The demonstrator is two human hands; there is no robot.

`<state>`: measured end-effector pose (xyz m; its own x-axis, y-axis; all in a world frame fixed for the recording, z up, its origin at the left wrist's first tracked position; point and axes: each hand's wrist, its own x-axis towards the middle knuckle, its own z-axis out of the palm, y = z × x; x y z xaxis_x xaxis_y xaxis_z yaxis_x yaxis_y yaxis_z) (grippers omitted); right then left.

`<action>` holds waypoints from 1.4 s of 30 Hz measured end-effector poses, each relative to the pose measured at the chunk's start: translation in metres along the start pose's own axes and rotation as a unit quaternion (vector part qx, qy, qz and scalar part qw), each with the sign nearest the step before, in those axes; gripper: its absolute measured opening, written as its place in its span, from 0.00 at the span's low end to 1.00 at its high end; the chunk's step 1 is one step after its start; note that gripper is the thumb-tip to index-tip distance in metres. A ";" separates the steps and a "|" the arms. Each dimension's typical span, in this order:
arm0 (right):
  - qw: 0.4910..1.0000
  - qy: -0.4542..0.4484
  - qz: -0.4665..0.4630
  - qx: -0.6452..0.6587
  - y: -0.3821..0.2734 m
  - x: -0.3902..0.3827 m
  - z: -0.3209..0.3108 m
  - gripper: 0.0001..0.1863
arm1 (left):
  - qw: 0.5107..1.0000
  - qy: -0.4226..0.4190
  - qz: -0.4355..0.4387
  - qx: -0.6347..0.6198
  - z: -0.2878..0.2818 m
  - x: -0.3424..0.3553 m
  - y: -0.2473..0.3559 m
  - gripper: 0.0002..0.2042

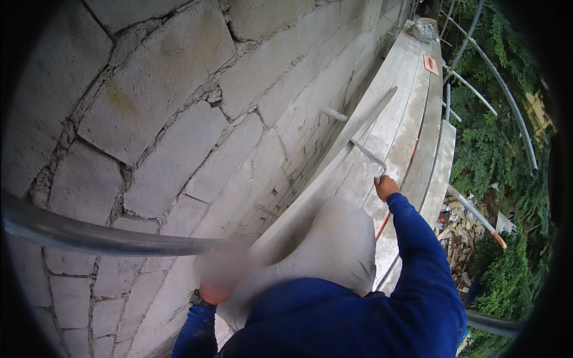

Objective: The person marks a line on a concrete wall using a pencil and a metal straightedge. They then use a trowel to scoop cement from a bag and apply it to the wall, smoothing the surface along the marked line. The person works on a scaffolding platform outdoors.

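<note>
My right hand [388, 187] is closed round the end of a thin, bent metal tool [369, 154], held low over the plank walkway. The tool's far end meets a long, flat grey strip [375, 113] lying slantwise over the boards, and whether the two are joined I cannot tell. At lower left, my left hand [222, 275] is smeared by a blur, so its fingers do not show. It is at the end of a dark metal pipe [119, 232] that crosses in front of the wall, and I cannot make out whether it grips it.
A rough block wall [179, 155] with uneven mortar joints rises on my left. Planks [412, 107] stretch ahead, with an orange-brown flat piece [430, 64] and a clear plastic bag [422, 30] farther off. Scaffold pipes [477, 218], foliage [495, 155] and rubble [468, 238] are on the right.
</note>
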<state>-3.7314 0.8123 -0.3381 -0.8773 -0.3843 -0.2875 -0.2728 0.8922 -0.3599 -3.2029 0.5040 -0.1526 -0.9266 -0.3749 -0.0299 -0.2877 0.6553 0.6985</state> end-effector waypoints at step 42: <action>0.920 -0.010 -0.381 0.097 -0.241 -0.249 -0.084 0.17 | 0.735 0.415 0.383 -0.376 -0.182 -0.044 0.030 0.22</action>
<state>-3.4801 0.7127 -0.1048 -0.4537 -0.8858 0.0980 -0.7277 0.3047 -0.6145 -3.1270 0.4212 -0.0001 -0.1907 -0.5613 0.8054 0.7455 0.4510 0.4908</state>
